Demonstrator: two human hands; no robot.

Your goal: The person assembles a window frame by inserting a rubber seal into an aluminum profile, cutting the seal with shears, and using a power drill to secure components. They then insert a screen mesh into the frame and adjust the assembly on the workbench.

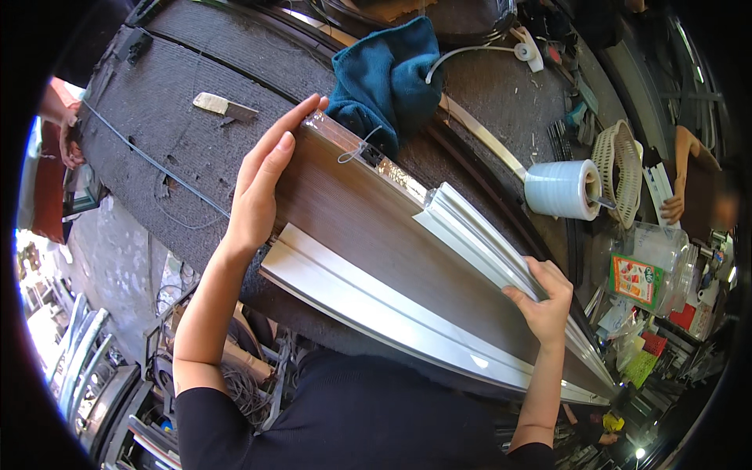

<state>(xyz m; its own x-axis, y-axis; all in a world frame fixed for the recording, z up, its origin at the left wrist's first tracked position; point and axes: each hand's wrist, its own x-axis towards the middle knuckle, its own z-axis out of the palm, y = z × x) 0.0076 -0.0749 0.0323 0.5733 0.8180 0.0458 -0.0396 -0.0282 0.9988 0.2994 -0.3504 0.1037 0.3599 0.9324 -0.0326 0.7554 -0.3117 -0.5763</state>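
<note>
A long panel with a grey-brown face [352,196] lies slanted across the bench in front of me. A white grooved rail [376,301] runs along its near edge. Along the far edge is a second white rail [470,227], and my right hand [546,301] is closed on it, thumb on the near side. My left hand [262,184] lies flat against the panel's left end, fingers stretched out. Beyond the far rail's end, a clear shiny strip [337,133] with a thin looped cord [356,149] continues toward my left fingertips.
A blue cloth [384,78] lies just beyond the panel. A putty knife [223,106] rests on the dark bench [172,70]. At right are a roll of clear film [560,189], a cream basket [615,172] and a plastic container [650,243]. Other people's hands show at both sides.
</note>
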